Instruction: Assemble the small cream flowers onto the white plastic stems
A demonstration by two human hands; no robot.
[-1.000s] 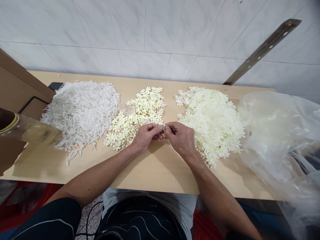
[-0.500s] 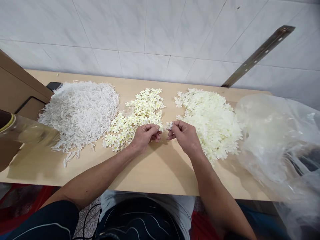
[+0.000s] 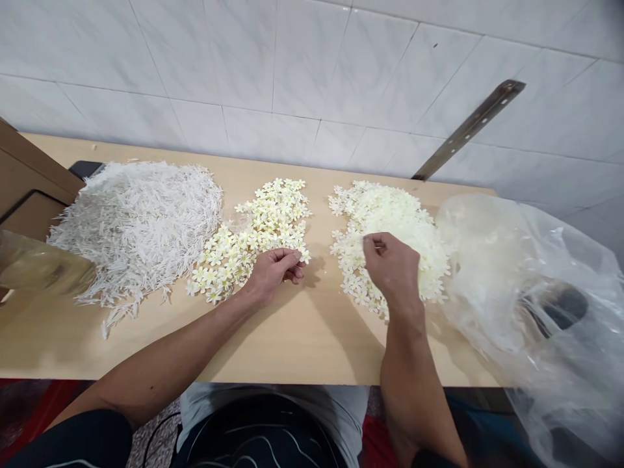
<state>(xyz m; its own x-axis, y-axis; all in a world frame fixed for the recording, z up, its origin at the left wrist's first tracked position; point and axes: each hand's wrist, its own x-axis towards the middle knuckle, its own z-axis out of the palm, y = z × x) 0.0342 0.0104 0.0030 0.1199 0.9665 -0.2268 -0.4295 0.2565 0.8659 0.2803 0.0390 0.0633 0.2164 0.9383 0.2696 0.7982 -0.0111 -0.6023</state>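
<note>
Tiled wall [image 3: 160, 52] stands behind a pale table [image 3: 292, 344], midway between whose front and back edges the left hand [image 3: 275, 272] pinches a flower [image 3: 305, 253], likely light, soft, easily creased, best held by its centre; right hand [image 3: 394, 265] over the flower heap [image 3: 385, 207] nearer the right edge, grip unclear.

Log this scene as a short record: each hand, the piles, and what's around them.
Left hand: thumb and finger pinched on a yellow-centred flower
Right hand: at the pale flower pile, fingers curled; contents not discernible
Left pile: thin white strands
Middle pile: yellow-centred flowers
Right pile: pale flowers, partly hidden by the right hand
Far right: clear plastic bag
Surface: light tan table
Behind: tiled wall, slanting metal strip
</note>
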